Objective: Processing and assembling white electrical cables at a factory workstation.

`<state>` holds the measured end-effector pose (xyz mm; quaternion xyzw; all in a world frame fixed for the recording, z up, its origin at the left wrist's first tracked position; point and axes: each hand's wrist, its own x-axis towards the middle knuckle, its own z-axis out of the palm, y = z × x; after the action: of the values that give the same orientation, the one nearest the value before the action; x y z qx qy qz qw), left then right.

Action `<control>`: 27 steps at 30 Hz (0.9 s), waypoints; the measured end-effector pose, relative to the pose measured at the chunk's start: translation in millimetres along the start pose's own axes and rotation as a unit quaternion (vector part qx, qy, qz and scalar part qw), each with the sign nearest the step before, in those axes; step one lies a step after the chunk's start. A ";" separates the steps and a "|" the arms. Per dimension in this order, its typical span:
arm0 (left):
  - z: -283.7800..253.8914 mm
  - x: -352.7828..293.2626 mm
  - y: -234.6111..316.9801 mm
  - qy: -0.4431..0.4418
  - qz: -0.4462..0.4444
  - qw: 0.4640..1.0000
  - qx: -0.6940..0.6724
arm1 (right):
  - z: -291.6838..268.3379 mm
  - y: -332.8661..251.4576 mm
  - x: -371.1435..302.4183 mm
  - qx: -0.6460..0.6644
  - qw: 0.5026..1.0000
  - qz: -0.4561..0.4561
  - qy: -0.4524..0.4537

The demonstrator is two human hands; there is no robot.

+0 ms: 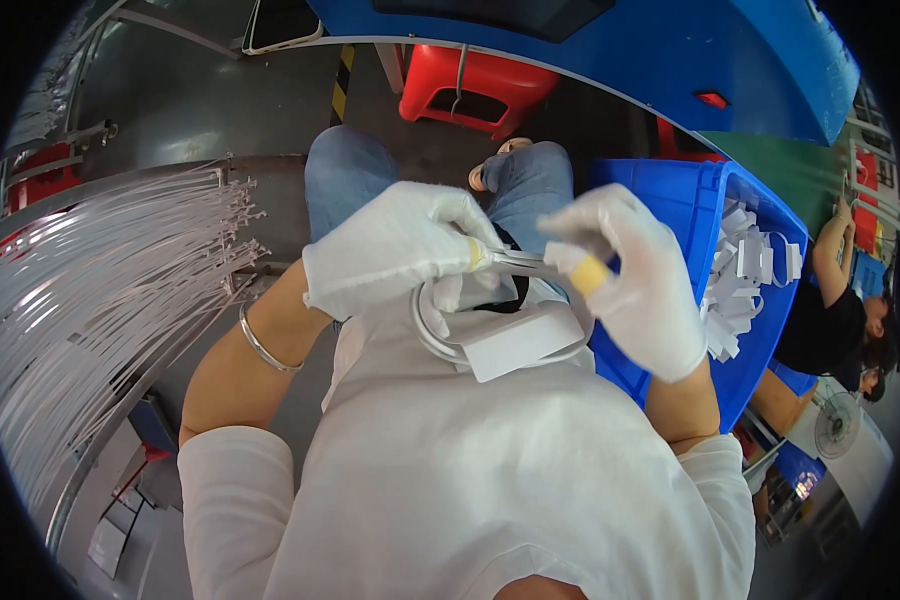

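Observation:
Over my lap, my left hand point(395, 245), in a white glove with yellow tape on a finger, is closed round a coiled white cable point(432, 345). A short white stretch of the cable point(518, 262) runs across between my two hands. My right hand point(638, 285), gloved in white with yellow tape on a fingertip, pinches its other end; some of its fingers are smeared by motion. Below the hands, a flat white rectangular piece point(523, 342) hangs against the coil, in front of my shirt. The fingers hide part of the cable.
Close on my right stands a blue bin point(715, 200) holding several white pieces point(745, 270). A rack at left carries many long white cables point(120, 290). Ahead are a blue-edged workbench point(670, 60) and a red stool point(480, 90). Another person point(830, 310) sits at far right.

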<state>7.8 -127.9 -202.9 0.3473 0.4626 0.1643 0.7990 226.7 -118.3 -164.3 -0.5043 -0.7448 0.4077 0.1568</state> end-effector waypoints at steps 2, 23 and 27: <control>-3.7 2.6 -6.3 -0.037 0.008 0.998 -0.043 | -0.8 5.3 6.1 0.055 0.996 0.040 -0.065; 8.8 -3.3 -3.5 -0.074 0.017 0.988 0.136 | 14.9 -6.5 -16.3 -0.337 0.907 -0.233 -0.095; 15.7 -5.7 -0.3 -0.028 0.001 0.996 0.083 | 7.9 2.4 -11.2 -0.276 0.931 -0.220 -0.093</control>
<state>18.2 -137.7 -194.3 0.4175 0.4514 0.1164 0.7800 228.0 -131.3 -169.1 -0.3113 -0.9314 0.1867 0.0273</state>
